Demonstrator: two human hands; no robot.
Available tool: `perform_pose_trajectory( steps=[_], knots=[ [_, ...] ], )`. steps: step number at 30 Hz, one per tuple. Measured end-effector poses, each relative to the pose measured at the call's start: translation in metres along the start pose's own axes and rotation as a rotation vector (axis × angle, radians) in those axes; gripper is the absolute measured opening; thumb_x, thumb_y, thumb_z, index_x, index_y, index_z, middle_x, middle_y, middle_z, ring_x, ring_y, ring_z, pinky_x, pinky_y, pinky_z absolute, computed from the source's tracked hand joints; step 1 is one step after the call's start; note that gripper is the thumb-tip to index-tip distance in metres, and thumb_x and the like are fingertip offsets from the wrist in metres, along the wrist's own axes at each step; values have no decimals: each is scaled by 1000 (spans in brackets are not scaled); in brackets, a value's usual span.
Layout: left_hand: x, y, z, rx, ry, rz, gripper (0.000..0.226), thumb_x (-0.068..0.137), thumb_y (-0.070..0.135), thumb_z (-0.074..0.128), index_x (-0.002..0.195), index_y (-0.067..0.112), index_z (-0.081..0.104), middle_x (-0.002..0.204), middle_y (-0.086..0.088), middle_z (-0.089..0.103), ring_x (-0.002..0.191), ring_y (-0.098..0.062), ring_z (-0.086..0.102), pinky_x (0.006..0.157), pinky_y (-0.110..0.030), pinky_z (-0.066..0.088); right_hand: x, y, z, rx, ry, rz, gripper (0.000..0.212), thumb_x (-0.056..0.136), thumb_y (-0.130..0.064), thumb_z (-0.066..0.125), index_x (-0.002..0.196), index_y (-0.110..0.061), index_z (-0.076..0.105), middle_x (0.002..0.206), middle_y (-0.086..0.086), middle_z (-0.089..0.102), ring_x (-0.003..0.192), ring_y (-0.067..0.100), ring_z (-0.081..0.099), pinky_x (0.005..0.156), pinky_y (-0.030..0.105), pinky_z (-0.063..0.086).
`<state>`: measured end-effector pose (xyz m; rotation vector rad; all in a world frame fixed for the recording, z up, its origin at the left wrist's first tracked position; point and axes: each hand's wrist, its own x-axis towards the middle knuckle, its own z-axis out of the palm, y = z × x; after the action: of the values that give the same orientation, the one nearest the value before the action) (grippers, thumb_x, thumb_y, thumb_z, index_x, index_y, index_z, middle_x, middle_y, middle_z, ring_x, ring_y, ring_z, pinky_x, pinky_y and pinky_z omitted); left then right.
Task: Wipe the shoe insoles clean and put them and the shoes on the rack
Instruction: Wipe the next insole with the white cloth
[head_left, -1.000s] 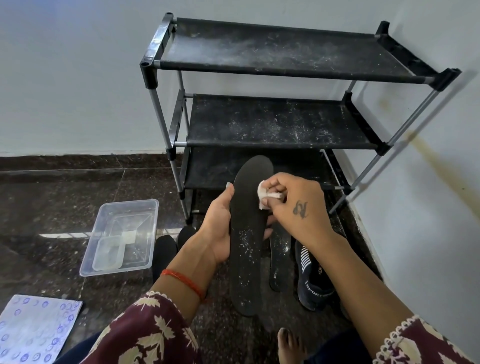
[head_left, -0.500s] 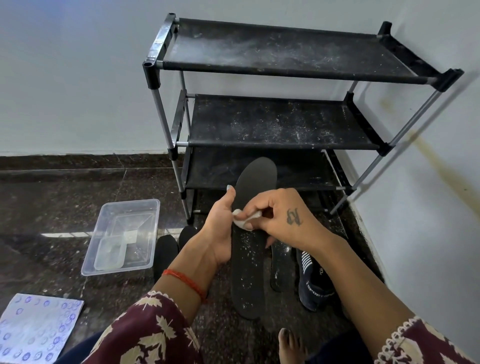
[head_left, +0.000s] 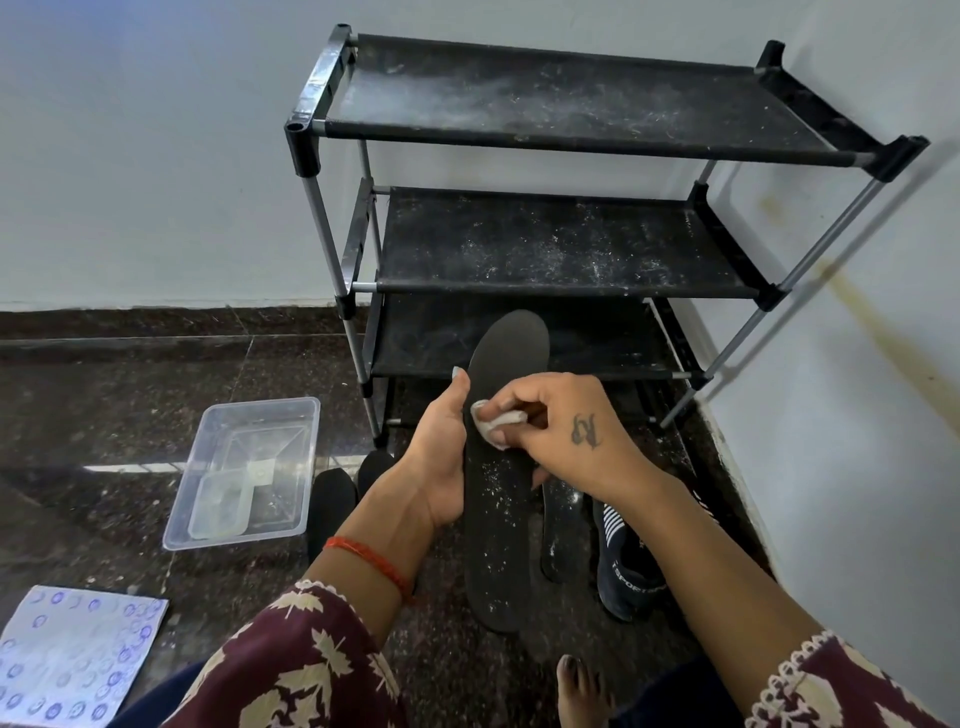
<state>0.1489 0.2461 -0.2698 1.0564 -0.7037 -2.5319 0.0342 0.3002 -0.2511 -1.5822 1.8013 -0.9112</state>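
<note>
Dark speckled floor (head_left: 104, 415), clear plastic tub (head_left: 244, 470), patterned sheet (head_left: 67, 654), dusty black rack (head_left: 561, 244), navy shoe (head_left: 626, 566), second insole (head_left: 563, 525)

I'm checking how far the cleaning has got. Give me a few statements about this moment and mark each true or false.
1. The left hand holds the insole by its edge. True.
2. The right hand presses a white wipe against the insole. True.
3. The held insole is clean all along. False: white specks cover its lower half.
4. A shoe already stands on the rack's middle shelf. False: that shelf holds only dust; the dark shoe lies on the floor.
5. The clear plastic tub stands on the floor left of the rack. True.
</note>
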Motion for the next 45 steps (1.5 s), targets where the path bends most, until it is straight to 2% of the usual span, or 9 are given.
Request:
perform_pose_trajectory(
  steps=[8, 13, 16, 20, 29, 33, 37, 41, 45],
  knots=[
    [4, -2, -4, 3, 102, 40, 66, 97, 57, 21, 103, 10, 68, 99, -12, 71, 89, -26, 66, 82, -39, 50, -2, 2, -15, -153, -234, -76, 33, 72, 12, 61, 68, -19, 73, 81, -6, 70, 76, 6, 65, 59, 13, 52],
    [5, -2, -2, -20, 52, 30, 70, 96, 59, 21, 108, 7, 66, 106, -19, 69, 89, -32, 67, 79, -45, 55, -1, 11, -19, -339, -1, -18, 27, 66, 7, 66, 69, -20, 70, 82, -2, 68, 77, 14, 63, 70, 35, 55],
    [5, -2, -1, -20, 17, 17, 73, 95, 61, 21, 105, 3, 65, 98, -21, 70, 81, -31, 70, 74, -41, 57, -1, 7, -13, -234, 134, -57, 22, 73, 1, 64, 79, -20, 70, 85, -5, 66, 75, 9, 61, 64, 29, 53],
    [5, -2, -3, 66, 59, -6, 75, 93, 64, 22, 91, 4, 67, 77, -16, 71, 65, -25, 70, 66, -35, 55, -1, 1, -2, -185, 7, -118, 18, 70, -7, 75, 77, -22, 68, 71, -20, 54, 68, -5, 54, 64, 7, 40],
    [7, -2, -4, 52, 93, 35, 67, 96, 58, 20, 99, 12, 68, 91, -9, 74, 79, -22, 70, 73, -36, 53, -2, 3, -17, -232, -203, -65, 31, 72, 11, 60, 72, -16, 76, 80, -3, 71, 75, 7, 64, 71, 24, 56],
    [4, -2, -1, -6, 65, 26, 69, 96, 60, 21, 101, 8, 67, 93, -14, 73, 76, -27, 72, 64, -39, 60, -2, 10, -20, -278, -97, 32, 22, 70, 5, 67, 70, -16, 73, 80, 1, 69, 71, 13, 65, 68, 34, 58],
    [5, -3, -1, -32, 35, -2, 76, 92, 66, 22, 103, 6, 67, 105, -21, 68, 91, -34, 66, 85, -48, 51, -1, 9, -14, -299, 103, 12, 21, 74, 1, 64, 80, -19, 70, 80, -1, 67, 69, 12, 62, 61, 29, 54],
    [3, -3, 1, -16, 11, -16, 79, 92, 66, 18, 95, 4, 68, 89, -19, 72, 74, -29, 71, 68, -40, 58, -3, -1, -3, -113, 35, -9, 22, 79, -2, 64, 93, -18, 71, 79, -11, 63, 71, 5, 62, 51, 8, 48],
    [1, -1, 1, 5, 59, -25, 85, 94, 63, 23, 66, 2, 75, 67, -16, 70, 56, -26, 69, 53, -35, 58, -4, -5, -5, 4, -103, -14, 27, 78, 4, 64, 88, -19, 74, 81, -2, 70, 71, 12, 67, 48, 25, 56]
  ],
)
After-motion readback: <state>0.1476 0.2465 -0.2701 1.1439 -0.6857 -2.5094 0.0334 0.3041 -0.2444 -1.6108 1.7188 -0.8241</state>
